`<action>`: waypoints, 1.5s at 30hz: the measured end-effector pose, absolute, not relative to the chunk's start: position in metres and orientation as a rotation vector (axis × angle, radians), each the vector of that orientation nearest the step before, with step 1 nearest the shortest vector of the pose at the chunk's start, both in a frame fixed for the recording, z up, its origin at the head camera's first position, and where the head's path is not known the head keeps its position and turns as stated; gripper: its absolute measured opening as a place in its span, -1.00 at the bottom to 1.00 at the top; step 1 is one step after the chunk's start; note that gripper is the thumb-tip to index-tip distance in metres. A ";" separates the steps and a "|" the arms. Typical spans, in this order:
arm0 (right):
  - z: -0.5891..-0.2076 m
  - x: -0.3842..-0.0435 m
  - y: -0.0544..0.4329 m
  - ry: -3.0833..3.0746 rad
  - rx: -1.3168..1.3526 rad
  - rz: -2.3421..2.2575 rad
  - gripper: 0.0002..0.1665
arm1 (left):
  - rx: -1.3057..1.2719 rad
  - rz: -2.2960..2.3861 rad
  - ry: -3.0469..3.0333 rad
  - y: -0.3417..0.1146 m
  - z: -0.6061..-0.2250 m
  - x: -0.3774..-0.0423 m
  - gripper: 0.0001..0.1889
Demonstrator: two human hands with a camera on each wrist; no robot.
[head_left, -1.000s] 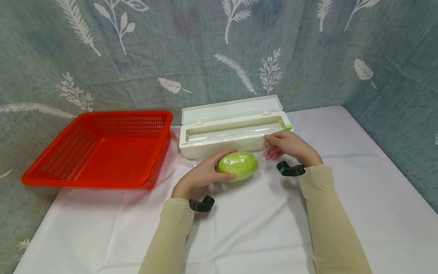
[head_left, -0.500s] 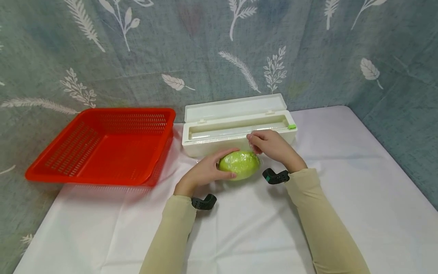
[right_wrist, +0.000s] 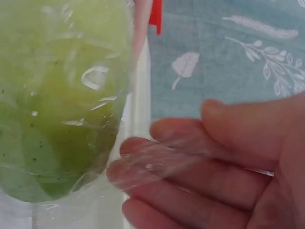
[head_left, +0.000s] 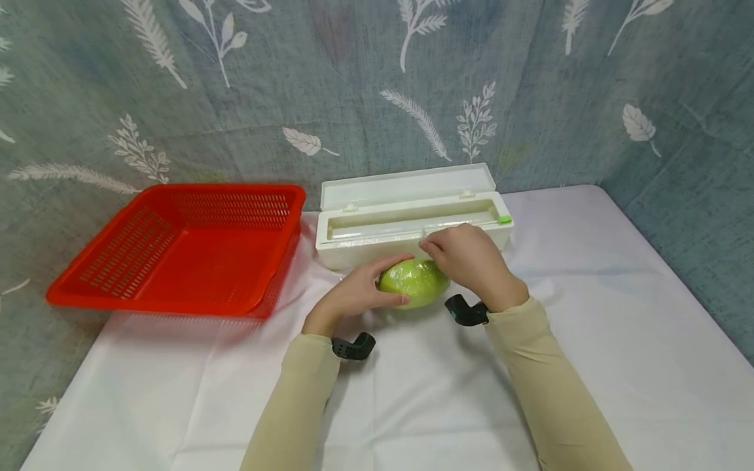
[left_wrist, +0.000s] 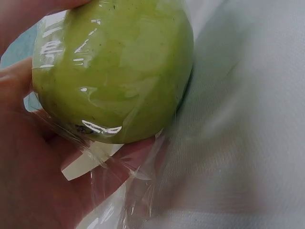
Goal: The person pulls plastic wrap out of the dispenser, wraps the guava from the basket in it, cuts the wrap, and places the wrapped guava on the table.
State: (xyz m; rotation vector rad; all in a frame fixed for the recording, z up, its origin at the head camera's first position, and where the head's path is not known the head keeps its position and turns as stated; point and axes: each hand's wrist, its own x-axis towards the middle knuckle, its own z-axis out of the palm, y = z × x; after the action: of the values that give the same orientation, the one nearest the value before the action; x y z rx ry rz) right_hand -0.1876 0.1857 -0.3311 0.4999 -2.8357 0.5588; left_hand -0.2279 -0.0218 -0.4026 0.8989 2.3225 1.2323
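A green mango (head_left: 414,283), wrapped in clear cling film, lies on the white cloth in the middle of the head view. My left hand (head_left: 352,294) grips its left end, thumb at the near side and fingers on the far side. Loose film (left_wrist: 138,186) bunches beneath that end in the left wrist view. At the other end, my right hand (head_left: 474,265) pinches a gathered tail of cling film (right_wrist: 159,164) between thumb and fingers; the film stretches from the mango. Just behind the mango stands a white cling film box (head_left: 353,254) with its lid raised.
A red perforated basket (head_left: 194,304) stands on the left of the table. A roll of film (head_left: 377,230) sits inside the white box, which has a green slider (head_left: 504,220) at its right end. A patterned curtain (head_left: 353,85) hangs behind.
My right hand has moved left to the mango's right end, bringing the film tail along. The left hand keeps its grip on the mango. The head view has shifted slightly.
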 end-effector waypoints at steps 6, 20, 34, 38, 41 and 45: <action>-0.332 -0.180 0.183 -2.784 0.615 0.555 -0.80 | 0.845 1.236 2.325 -0.022 -0.408 -0.228 -0.29; -0.380 -0.145 0.191 -2.373 0.822 0.346 -0.82 | 0.850 1.151 2.347 -0.019 -0.412 -0.229 -0.30; -0.393 -0.138 0.186 -2.069 1.042 0.367 -0.77 | 0.866 1.185 2.312 -0.022 -0.408 -0.229 -0.22; -0.393 -0.137 0.186 -2.046 1.104 0.365 -0.79 | 0.877 1.188 2.311 -0.023 -0.405 -0.228 -0.22; -0.393 -0.135 0.185 -2.063 1.180 0.347 -0.80 | 0.881 1.197 2.296 -0.023 -0.403 -0.228 -0.24; -0.394 -0.133 0.182 -2.127 1.217 0.379 -0.84 | 0.884 1.213 2.269 -0.023 -0.403 -0.229 -0.26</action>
State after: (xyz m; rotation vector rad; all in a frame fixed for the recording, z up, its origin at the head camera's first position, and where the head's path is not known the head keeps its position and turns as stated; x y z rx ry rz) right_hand -0.1334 0.1815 -0.3942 1.2166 -2.1271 0.3787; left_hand -0.2291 -0.0234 -0.4033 0.8837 2.2691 1.2128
